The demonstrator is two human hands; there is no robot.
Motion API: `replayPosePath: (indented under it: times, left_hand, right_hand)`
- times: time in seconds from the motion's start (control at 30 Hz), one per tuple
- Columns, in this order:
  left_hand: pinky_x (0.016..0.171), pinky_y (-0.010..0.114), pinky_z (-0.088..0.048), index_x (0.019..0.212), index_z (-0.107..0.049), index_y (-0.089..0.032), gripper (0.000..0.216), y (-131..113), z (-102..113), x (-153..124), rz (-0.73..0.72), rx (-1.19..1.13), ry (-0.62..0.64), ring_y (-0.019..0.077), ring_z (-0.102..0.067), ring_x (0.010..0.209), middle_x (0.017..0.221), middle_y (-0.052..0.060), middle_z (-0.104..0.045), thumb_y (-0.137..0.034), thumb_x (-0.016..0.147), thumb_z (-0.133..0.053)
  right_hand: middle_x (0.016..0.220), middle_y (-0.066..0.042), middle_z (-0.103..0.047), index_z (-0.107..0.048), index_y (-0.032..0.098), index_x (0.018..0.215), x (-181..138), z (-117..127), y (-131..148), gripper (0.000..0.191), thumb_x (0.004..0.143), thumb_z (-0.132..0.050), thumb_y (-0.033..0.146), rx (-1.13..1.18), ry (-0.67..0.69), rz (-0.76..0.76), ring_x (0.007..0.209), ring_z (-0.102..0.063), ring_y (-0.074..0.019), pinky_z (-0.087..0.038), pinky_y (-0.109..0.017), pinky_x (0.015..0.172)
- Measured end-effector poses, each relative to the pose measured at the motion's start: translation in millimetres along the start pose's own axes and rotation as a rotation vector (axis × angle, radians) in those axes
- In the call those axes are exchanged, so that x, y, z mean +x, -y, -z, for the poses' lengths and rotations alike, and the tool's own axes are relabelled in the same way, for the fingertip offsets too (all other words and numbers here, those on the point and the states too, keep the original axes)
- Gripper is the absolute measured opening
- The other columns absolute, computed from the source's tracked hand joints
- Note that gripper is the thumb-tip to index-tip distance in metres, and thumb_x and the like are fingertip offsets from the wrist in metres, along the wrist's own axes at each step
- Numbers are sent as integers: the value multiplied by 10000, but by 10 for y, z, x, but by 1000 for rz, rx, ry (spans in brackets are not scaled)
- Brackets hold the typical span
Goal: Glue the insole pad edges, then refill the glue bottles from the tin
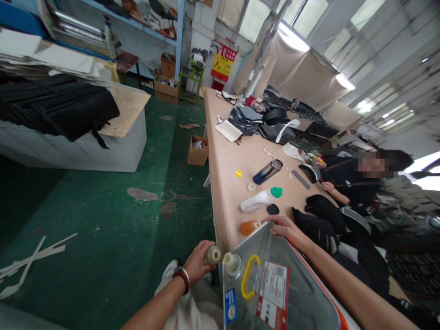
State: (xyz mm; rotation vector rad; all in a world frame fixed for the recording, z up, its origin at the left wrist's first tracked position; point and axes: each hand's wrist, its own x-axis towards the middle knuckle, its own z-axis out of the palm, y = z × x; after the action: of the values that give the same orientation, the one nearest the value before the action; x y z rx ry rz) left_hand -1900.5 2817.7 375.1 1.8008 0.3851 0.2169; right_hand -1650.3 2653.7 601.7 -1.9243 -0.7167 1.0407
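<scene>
A large square metal can (288,288) with a yellow handle (248,275) and a red-and-white label rests tilted against the table's near edge. My right hand (283,228) grips its far top edge. My left hand (198,262) is closed round a small cream cap or stopper (213,255), held just left of the can's open spout (231,262). A small orange bottle (250,226) lies on the table just beyond the can.
On the long tan table (233,151) lie a white bottle with green cap (261,200), a dark blue flask (268,171), small lids and piles of black fabric pieces (323,220). A person (357,176) sits at the right. A cardboard box (197,151) stands on the green floor.
</scene>
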Motion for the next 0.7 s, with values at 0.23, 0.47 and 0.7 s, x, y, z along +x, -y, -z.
replayPosePath:
  times: [0.23,0.47,0.7]
  left_hand:
    - [1070,404,-360,1203,-541,-255,657,110,-32,33,2,-23,-4,255,-486,1209,1277,79,-519,-163,587,-750]
    - [1062,400,-368,1195,-536,-247,645,180,-52,-1,7,-30,-22,248,-496,1189,1268,82,-521,-163,590,-742]
    - [1043,413,-386,1186,-540,-259,652,199,-50,-37,41,-32,-36,255,-507,1171,1258,72,-525,-142,577,-741]
  right_hand:
    - [665,10,-568,-665,142,915,88,-53,35,335,615,-605,278,-28,-11,-35,568,-463,-148,-324,-247,510]
    - [643,16,-548,-667,142,934,152,-130,60,342,624,-586,262,-69,17,-49,565,-456,-150,-321,-254,517]
    - [651,5,-543,-672,148,938,258,-133,28,344,638,-588,296,-133,45,-64,576,-465,-165,-321,-267,526]
